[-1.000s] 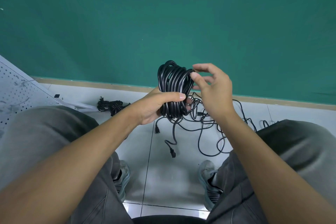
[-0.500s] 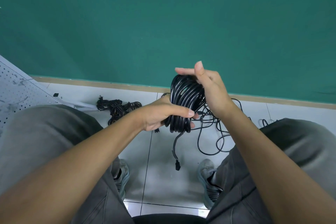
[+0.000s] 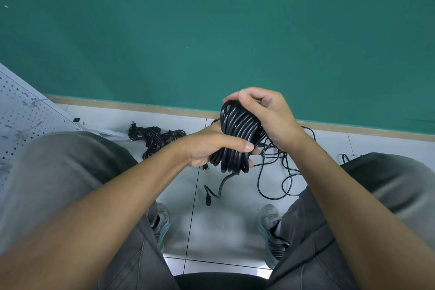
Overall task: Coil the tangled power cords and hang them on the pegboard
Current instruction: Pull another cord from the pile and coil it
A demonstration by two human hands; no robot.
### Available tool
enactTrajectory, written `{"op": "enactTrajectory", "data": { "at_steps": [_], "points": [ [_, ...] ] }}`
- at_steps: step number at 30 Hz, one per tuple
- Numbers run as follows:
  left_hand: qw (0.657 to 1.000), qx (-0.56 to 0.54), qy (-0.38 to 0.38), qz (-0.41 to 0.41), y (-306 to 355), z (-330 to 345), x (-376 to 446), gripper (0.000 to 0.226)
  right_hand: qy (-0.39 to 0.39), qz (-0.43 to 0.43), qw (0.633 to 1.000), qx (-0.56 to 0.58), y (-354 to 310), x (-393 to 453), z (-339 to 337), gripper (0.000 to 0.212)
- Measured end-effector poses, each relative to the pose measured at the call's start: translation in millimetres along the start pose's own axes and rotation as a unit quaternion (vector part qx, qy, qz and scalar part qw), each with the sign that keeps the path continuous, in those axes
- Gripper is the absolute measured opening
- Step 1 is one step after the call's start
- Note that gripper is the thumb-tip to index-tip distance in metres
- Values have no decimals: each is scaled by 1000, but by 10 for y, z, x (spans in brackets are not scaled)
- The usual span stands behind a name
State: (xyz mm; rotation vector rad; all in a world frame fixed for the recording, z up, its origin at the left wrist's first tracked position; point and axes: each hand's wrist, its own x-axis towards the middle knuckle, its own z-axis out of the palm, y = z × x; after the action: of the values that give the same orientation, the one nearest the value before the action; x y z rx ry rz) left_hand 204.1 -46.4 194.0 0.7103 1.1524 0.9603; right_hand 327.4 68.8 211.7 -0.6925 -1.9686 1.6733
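Observation:
A black power cord coil (image 3: pixel 235 132) of several loops is held upright between my knees. My left hand (image 3: pixel 211 146) grips its lower half, thumb across the front. My right hand (image 3: pixel 266 113) curls over the top of the coil, fingers wrapped on the loops. A short tail with a black plug (image 3: pixel 208 198) dangles below the coil. Loose thin black cords (image 3: pixel 277 172) lie tangled on the floor behind my hands. The white pegboard (image 3: pixel 18 115) leans at the far left.
Another bundle of black cords (image 3: pixel 153 136) lies on the tiled floor near the green wall (image 3: pixel 211 30). My grey-trousered knees (image 3: pixel 58 167) flank the hands, and my shoes (image 3: pixel 162 221) rest on the tiles below.
My right hand has moved from pinching beside the coil to closing over its top. The coil has shifted right and slightly down, and the dangling tail has grown shorter.

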Motion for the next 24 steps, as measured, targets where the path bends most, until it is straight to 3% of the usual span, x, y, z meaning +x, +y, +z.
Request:
{"op": "enactTrajectory", "data": {
  "at_steps": [3,8,13,19,24],
  "points": [
    [1000,-16,-6,2,4,-3,2,54,-2,26,1000,-15,-34,9,-23,38],
    [1000,-17,5,-7,-23,35,6,56,11,-1,997,-82,-41,44,-7,33],
    [1000,-19,-5,1,-7,-2,8,60,13,-15,996,-89,-61,55,-3,46],
    [1000,24,6,4,17,14,8,48,-40,85,996,-13,-88,49,-22,37],
    [999,42,15,5,-29,16,14,51,-32,100,994,-7,-31,13,-19,26]
  ]
}}
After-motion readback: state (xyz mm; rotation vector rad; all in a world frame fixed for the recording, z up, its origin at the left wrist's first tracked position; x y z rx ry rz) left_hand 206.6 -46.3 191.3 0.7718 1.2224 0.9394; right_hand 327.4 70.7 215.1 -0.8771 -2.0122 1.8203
